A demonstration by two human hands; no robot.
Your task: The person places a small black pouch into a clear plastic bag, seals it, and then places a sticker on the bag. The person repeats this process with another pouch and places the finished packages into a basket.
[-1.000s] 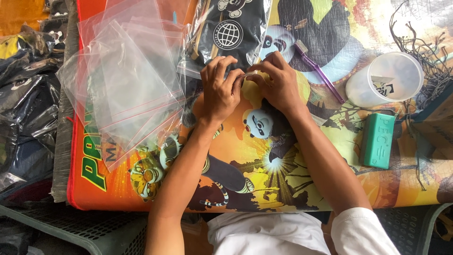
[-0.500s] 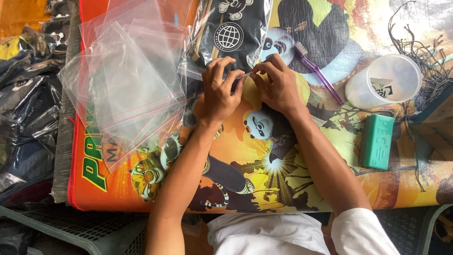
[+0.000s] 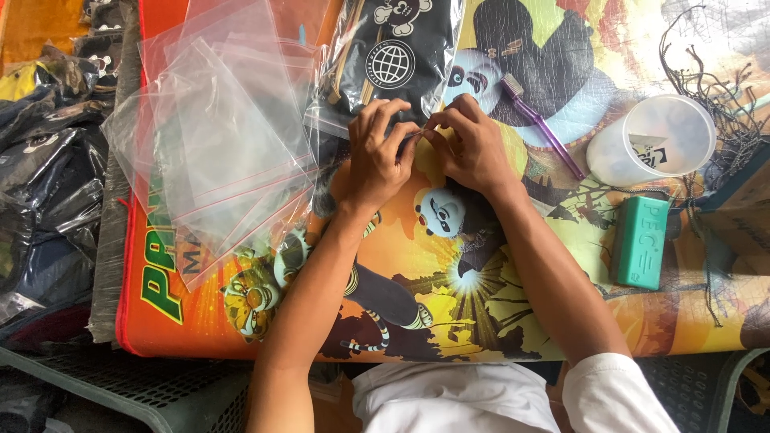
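A clear plastic bag holding a black garment with white round emblems [image 3: 401, 48] lies on the colourful cartoon mat [image 3: 449, 281]. My left hand [image 3: 381, 156] and my right hand [image 3: 469, 148] meet at the bag's near edge, fingertips pinching it together. The part of the edge under my fingers is hidden.
A loose pile of clear zip bags [image 3: 216, 144] lies left of my hands. A purple toothbrush [image 3: 541, 128], a translucent white cup [image 3: 654, 140], a green block [image 3: 640, 240] and dark threads [image 3: 714, 72] sit to the right. Bagged dark garments [image 3: 40, 160] are stacked at far left.
Both hands have shifted slightly away from me along the bag's edge, and their fingertips have drawn closer together.
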